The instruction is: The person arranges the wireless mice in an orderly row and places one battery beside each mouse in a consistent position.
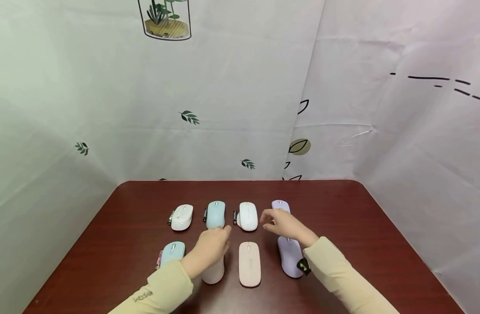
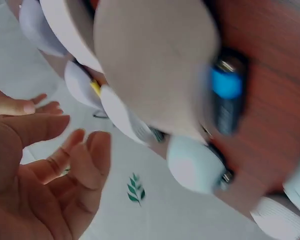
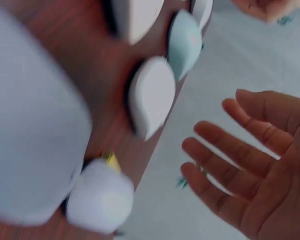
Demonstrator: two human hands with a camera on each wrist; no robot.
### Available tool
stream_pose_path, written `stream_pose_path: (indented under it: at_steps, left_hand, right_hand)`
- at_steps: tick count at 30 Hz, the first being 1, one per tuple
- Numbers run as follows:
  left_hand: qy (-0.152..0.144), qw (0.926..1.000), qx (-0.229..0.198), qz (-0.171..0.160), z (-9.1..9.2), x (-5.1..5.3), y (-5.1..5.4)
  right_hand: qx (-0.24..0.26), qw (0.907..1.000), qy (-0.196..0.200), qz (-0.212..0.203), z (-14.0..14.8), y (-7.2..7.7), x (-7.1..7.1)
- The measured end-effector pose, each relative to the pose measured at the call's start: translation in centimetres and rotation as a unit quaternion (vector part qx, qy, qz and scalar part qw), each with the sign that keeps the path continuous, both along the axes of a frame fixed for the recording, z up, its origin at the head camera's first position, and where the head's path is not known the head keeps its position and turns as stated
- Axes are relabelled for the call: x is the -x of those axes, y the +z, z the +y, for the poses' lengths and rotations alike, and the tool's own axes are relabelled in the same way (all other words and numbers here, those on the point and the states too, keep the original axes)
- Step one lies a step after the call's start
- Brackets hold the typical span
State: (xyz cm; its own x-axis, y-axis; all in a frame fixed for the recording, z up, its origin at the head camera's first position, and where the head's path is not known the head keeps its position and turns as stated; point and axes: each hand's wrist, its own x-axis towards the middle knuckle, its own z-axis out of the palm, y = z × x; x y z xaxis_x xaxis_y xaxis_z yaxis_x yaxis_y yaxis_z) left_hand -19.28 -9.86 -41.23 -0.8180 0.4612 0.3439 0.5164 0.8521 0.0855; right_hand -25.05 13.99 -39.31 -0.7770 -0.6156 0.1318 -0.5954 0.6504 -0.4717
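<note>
My left hand (image 1: 209,247) hovers over a pale pink mouse (image 1: 213,274) in the front row and partly hides it. In the left wrist view its fingers (image 2: 92,165) bend loosely with nothing between them. My right hand (image 1: 284,223) hangs above the two purple mice, covering part of the back purple mouse (image 1: 280,205). The front purple mouse (image 1: 290,257) lies under that wrist. In the right wrist view the fingers (image 3: 230,170) are spread and hold nothing. Between the hands lie a light pink mouse (image 1: 249,266) and, behind it, a white mouse (image 1: 248,216).
A blue mouse (image 1: 216,213) and an off-white mouse (image 1: 182,216) lie in the back row with batteries beside them. Another blue mouse (image 1: 173,252) sits front left, partly behind the left sleeve. The dark red table (image 1: 330,196) ends at a fabric backdrop (image 1: 232,87).
</note>
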Motion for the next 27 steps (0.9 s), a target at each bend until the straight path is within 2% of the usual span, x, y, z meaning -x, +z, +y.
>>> stream_pose_path:
  at_steps: [4, 10, 14, 17, 21, 27]
  left_hand:
    - [-0.04, 0.9992, 0.001, -0.001, 2.2, 0.5, 0.0]
    - [-0.105, 0.9939, 0.023, -0.025, 6.0, 1.0, 0.2]
    - [-0.141, 0.989, 0.04, -0.02, 8.4, 1.1, 0.1]
    - [-0.155, 0.986, 0.058, -0.022, 10.3, 1.2, 0.2]
    - [-0.171, 0.9815, 0.077, -0.041, 12.7, 1.7, 0.4]
    - [-0.176, 0.9788, 0.091, -0.052, 15.2, 2.6, -0.2]
  right_hand:
    - [0.005, 0.9995, -0.03, 0.012, 2.3, -0.2, 0.7]
    - [0.036, 0.9949, -0.094, -0.01, 5.2, -0.7, 1.5]
    - [0.034, 0.9945, -0.099, -0.01, 7.1, -1.0, 1.8]
    - [0.029, 0.9948, -0.097, -0.008, 8.4, -1.2, 2.0]
    - [0.034, 0.9936, -0.107, -0.008, 9.8, -1.3, 2.3]
    - [0.054, 0.993, -0.104, -0.009, 11.2, -2.1, 3.0]
